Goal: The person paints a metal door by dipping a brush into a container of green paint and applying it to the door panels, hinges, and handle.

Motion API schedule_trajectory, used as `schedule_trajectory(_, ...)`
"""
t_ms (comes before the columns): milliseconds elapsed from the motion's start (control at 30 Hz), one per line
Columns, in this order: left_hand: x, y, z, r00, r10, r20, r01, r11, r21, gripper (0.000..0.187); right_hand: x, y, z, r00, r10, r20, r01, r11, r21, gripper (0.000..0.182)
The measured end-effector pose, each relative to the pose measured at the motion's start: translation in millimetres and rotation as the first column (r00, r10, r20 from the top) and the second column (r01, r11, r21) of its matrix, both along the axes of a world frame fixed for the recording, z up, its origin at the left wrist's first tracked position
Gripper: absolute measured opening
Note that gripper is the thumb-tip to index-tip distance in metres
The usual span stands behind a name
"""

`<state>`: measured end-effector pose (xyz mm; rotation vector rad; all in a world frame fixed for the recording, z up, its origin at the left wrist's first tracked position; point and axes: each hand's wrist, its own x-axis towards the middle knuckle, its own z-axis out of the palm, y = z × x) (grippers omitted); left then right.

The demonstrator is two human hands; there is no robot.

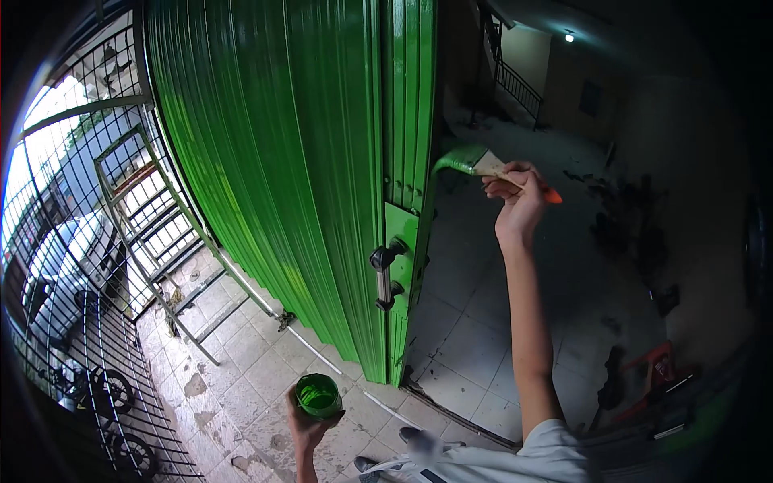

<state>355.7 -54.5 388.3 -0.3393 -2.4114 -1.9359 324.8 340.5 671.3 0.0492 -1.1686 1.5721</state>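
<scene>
My right hand (pixel 519 196) is closed around the handle of a paintbrush (pixel 489 165). Green paint coats the bristles, which touch or nearly touch the edge of the green folding metal door (pixel 274 161); the exact contact is hard to tell. Low in front of me, my left hand (pixel 304 423) grips a small cup of green paint (pixel 318 394), its open top facing up. A black and silver pull handle (pixel 385 278) is fixed on the door's green end panel (pixel 400 229), below the brush and to its left.
A metal stepladder (pixel 165 233) stands left of the door, by a black barred gate (pixel 88 354). Beyond the gate are a car (pixel 72 258) and a motorbike. The floor track runs below the door. Inside on the right are dark items and a red object (pixel 660 364).
</scene>
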Motion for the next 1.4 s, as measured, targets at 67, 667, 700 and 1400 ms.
schedule_trajectory(67, -3, -6, -8, 1.000, -0.017, 0.009, 0.017, 1.000, -0.014, 0.089, 3, -7, 4, 0.996, -0.018, -0.087, 0.013, 0.998, -0.057, 0.015)
schedule_trajectory(667, -23, -29, -10, 0.991, -0.128, -0.024, 0.129, 0.991, 0.042, 0.090, 13, -33, 47, 0.984, -0.104, -0.146, 0.100, 0.994, -0.033, 0.014)
schedule_trajectory(700, -21, -30, -11, 0.991, -0.131, -0.003, 0.131, 0.988, 0.077, 0.089, 14, -35, 48, 0.971, -0.109, -0.212, 0.097, 0.993, -0.064, 0.013)
schedule_trajectory(1400, -18, -7, 6, 0.990, -0.128, -0.050, 0.132, 0.987, 0.087, 0.086, 29, -27, -39, 0.975, -0.007, 0.221, 0.022, 0.998, -0.066, 0.016)
